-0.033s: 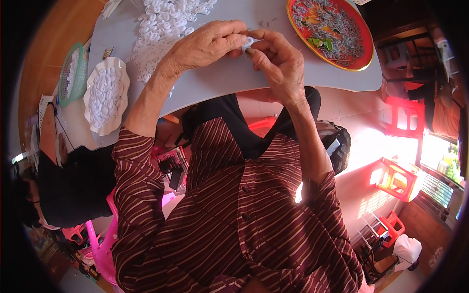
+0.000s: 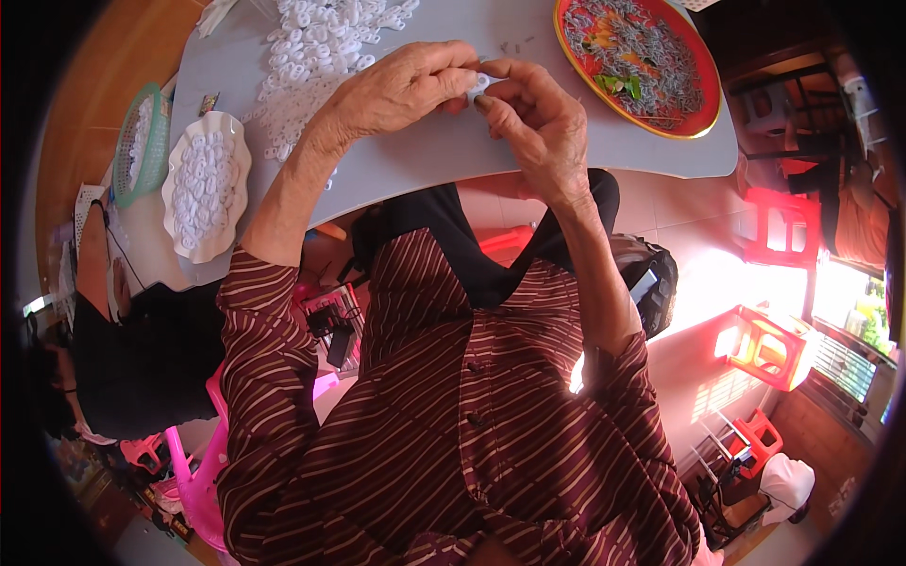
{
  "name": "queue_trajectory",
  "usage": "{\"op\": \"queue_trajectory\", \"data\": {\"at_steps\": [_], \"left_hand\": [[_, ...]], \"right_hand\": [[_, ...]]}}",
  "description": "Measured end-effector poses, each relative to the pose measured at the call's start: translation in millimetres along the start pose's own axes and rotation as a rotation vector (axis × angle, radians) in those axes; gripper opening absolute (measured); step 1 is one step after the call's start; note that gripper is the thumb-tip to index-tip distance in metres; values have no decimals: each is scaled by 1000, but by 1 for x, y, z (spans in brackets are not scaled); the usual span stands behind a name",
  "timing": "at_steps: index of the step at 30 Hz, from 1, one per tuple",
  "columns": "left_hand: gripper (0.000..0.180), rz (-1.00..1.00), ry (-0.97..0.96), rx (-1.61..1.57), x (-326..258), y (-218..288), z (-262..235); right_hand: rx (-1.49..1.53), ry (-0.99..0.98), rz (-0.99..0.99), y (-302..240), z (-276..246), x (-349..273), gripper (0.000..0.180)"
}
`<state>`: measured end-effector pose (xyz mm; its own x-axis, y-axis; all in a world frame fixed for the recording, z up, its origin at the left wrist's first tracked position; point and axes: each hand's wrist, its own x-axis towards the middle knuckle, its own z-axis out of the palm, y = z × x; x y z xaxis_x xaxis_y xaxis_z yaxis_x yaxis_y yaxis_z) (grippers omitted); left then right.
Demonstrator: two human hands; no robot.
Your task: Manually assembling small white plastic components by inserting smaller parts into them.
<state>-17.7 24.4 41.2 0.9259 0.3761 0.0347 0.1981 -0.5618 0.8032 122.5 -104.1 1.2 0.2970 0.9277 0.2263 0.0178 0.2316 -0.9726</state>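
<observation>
White piece (image 2: 479,87), small, held up at the fingertips over the grey table (image 2: 415,156), where both hands meet. Right hand (image 2: 543,127): thumb and forefinger clamped on it. Left hand (image 2: 396,90): thumb and fingers drawn in against its left side; whether they grip it too, I cannot tell from my end. Past the left hand I note a loose heap of similar white pieces (image 2: 316,42). Farther left, more fill a wavy-edged dish (image 2: 243,184), a green mesh basket (image 2: 154,156) beside it. Right of the right hand, a round red tray (image 2: 706,121) carries thin grey bits (image 2: 678,71). Red stools (image 2: 800,228) stand well apart, right.
</observation>
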Motion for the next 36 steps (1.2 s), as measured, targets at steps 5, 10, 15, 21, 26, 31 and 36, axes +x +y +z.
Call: {"op": "queue_trajectory", "data": {"at_steps": [5,10,15,21,26,31,36], "left_hand": [[27,15,26,52,2,-2,2],[27,38,49,-24,5,-10,8],[30,26,131,-172,-1,-11,19],[29,75,307,-198,-9,-8,40],[27,34,352,-222,-10,-9,43],[26,5,387,-151,-11,-7,44],[29,11,386,-148,-11,-7,44]], "right_hand": [[-26,1,9,2,0,0,28],[18,-4,2,3,0,-1,28],[42,17,-11,0,2,-1,28],[36,38,-29,3,2,-1,26],[31,24,-14,3,3,-1,27],[19,41,-22,5,2,-1,30],[20,48,0,4,2,-2,32]]}}
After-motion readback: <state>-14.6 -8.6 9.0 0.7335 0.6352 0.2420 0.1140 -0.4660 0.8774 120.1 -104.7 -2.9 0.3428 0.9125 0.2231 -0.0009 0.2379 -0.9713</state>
